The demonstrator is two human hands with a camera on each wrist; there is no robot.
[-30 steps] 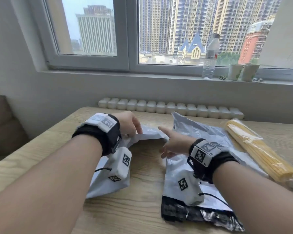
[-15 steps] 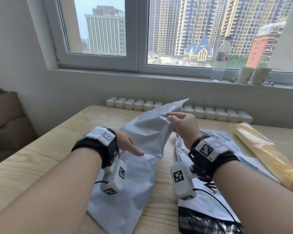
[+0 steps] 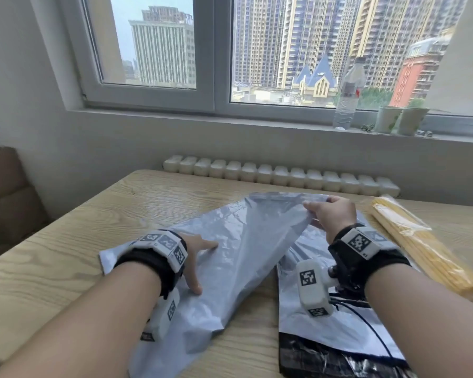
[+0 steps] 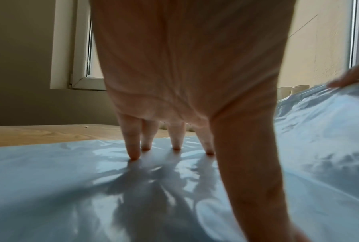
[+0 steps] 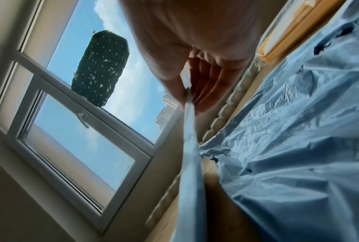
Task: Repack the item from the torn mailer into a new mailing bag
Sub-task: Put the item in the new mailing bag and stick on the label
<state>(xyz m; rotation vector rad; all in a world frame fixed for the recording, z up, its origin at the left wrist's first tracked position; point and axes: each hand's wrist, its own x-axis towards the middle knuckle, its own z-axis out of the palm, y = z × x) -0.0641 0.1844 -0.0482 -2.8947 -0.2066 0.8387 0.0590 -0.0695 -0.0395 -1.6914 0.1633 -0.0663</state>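
A new grey mailing bag [image 3: 243, 255] lies spread across the wooden table [image 3: 66, 255]. My left hand [image 3: 200, 255] presses its near-left part flat with straight fingertips [image 4: 134, 155]. My right hand [image 3: 331, 214] pinches the bag's far right edge [image 5: 190, 147] between thumb and fingers [image 5: 203, 98] and holds it slightly raised. The torn mailer [image 3: 325, 331], crumpled grey with a black inner end, lies under my right wrist. A long yellow pack in clear wrap [image 3: 421, 246] rests on the table to its right.
A row of white blocks [image 3: 279, 175] lines the table's far edge below the windowsill. On the sill stand a water bottle [image 3: 348, 96] and two paper cups [image 3: 399, 120]. A brown sofa [image 3: 6, 200] sits at the left.
My right hand raised the folded bag's end and drew it out to the right, then lowered it. My left hand let go of the edge and now lies flat on the bag.
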